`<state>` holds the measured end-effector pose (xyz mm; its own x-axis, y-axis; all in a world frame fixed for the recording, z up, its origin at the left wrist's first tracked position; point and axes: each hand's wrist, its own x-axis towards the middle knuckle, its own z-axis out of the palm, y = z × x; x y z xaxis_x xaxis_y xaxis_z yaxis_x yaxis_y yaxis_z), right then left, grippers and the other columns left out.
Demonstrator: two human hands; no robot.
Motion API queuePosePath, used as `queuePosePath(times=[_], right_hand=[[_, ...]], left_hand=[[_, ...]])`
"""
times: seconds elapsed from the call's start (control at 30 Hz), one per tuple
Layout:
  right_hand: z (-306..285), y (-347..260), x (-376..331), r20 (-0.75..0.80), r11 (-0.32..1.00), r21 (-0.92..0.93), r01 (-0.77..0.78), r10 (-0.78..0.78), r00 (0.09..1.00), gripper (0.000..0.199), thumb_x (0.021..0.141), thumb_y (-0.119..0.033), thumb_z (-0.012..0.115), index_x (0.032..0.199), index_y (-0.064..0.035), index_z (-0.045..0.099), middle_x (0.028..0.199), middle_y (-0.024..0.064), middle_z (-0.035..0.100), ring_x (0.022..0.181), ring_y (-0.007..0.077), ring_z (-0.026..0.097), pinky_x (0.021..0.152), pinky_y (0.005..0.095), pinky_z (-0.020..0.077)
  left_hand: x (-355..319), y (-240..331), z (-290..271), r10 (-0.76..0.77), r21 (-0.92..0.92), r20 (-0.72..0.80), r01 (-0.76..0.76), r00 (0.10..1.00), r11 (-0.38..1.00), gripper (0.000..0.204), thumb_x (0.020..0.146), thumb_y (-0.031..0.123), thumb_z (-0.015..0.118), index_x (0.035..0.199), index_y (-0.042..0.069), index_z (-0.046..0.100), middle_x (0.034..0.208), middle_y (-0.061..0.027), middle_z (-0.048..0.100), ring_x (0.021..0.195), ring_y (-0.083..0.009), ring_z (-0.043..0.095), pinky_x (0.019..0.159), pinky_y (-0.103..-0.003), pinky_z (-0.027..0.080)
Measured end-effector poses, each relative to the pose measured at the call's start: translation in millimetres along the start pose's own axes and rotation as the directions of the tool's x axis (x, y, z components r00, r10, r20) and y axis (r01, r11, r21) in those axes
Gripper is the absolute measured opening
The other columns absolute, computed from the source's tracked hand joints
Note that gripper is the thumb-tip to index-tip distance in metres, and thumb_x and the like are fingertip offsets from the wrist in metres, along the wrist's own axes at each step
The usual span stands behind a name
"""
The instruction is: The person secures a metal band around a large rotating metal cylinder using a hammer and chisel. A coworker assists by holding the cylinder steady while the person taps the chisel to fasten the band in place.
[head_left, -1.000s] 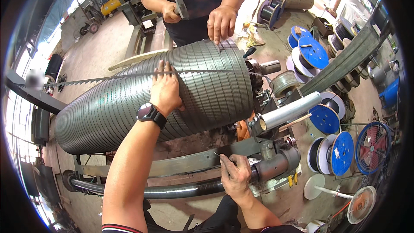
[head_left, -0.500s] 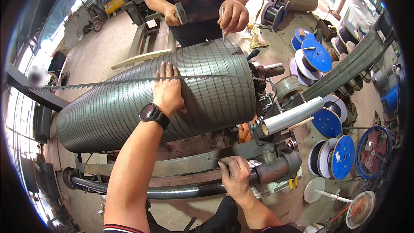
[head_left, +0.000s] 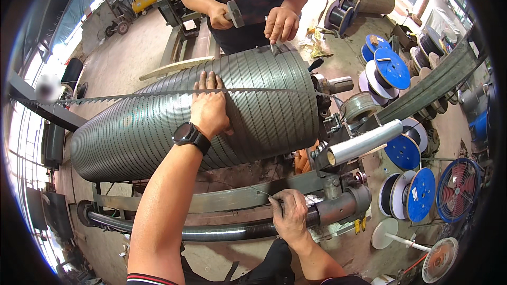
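A large grey roller [head_left: 264,111], ribbed with wire wound round it, lies across the middle. My left hand [head_left: 208,108] rests palm down on its top, fingers stretched out and slightly apart. Under those fingers a toothed metal strip [head_left: 142,95] crosses the roller. My right hand [head_left: 289,211] is closed in a pinch beside the black bar, a thin wire [head_left: 260,190] sticking out from between thumb and finger. Across the roller a co-worker holds a hammer [head_left: 235,14] in one hand and a thin chisel-like metal tool [head_left: 273,47] against the roller's right end with the other.
A flat metal rail [head_left: 222,202] and a black round bar [head_left: 227,232] run along the near side. To the right are a silver tube [head_left: 364,142], several blue-sided spools [head_left: 421,192], a red-bladed fan [head_left: 457,190] and a white fan [head_left: 440,260].
The co-worker's hammer has tilted and shifted right; their other hand has come slightly lower and left. The whole view has shifted a little. My hands keep their places.
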<state>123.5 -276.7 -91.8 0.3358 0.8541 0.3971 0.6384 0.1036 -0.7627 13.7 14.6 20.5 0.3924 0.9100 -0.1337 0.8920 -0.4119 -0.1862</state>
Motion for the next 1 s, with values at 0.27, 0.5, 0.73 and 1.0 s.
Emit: queuePosePath(times=[0.27, 0.5, 0.73, 1.0], right_hand=[[2.2, 0.8, 1.6, 0.042, 1.000, -0.021, -0.012, 0.013, 0.999, 0.022, 0.084, -0.006, 0.080, 0.098, -0.0071, 0.062, 0.098, 0.0097, 0.064, 0.090, 0.0331, 0.063, 0.082, 0.0462, 0.0494], [3.4, 0.6, 5.7, 0.051, 1.000, 0.001, -0.025, 0.024, 0.998, 0.024, 0.085, -0.007, 0.080, 0.099, -0.0068, 0.061, 0.098, 0.0105, 0.063, 0.089, 0.0336, 0.063, 0.081, 0.0468, 0.0490], [0.1, -3.0, 16.5, 0.023, 1.000, -0.010, 0.017, -0.017, 1.000, 0.023, 0.084, -0.009, 0.081, 0.097, -0.0073, 0.062, 0.097, 0.0107, 0.064, 0.087, 0.0343, 0.063, 0.079, 0.0474, 0.0492], [0.1, -3.2, 17.1, 0.055, 1.000, -0.026, 0.004, -0.002, 0.998, 0.019, 0.083, -0.010, 0.081, 0.093, -0.0081, 0.065, 0.091, 0.0101, 0.064, 0.085, 0.0330, 0.064, 0.078, 0.0459, 0.0498]], left_hand=[[0.7, -1.6, 4.9, 0.005, -0.007, -0.007, -0.006, 1.000, 1.000, 0.147, 0.048, 0.038, 0.104, 0.163, -0.006, 0.024, 0.173, -0.0228, 0.022, 0.162, -0.0390, 0.013, 0.132, -0.049, 0.015], [0.5, -3.5, 5.9, 0.014, -0.018, -0.015, -0.014, 1.000, 1.000, 0.148, 0.046, 0.037, 0.104, 0.163, -0.006, 0.025, 0.171, -0.0230, 0.025, 0.162, -0.0399, 0.014, 0.132, -0.050, 0.016], [0.8, -3.8, 8.8, 0.027, -0.083, -0.035, -0.030, 0.999, 0.996, 0.148, 0.044, 0.034, 0.104, 0.162, -0.009, 0.024, 0.171, -0.0250, 0.025, 0.162, -0.0414, 0.013, 0.132, -0.051, 0.015], [0.7, -4.5, 8.1, 0.014, -0.060, -0.007, -0.014, 1.000, 0.998, 0.150, 0.045, 0.038, 0.104, 0.163, -0.006, 0.023, 0.172, -0.0231, 0.022, 0.162, -0.0404, 0.011, 0.132, -0.052, 0.015]])
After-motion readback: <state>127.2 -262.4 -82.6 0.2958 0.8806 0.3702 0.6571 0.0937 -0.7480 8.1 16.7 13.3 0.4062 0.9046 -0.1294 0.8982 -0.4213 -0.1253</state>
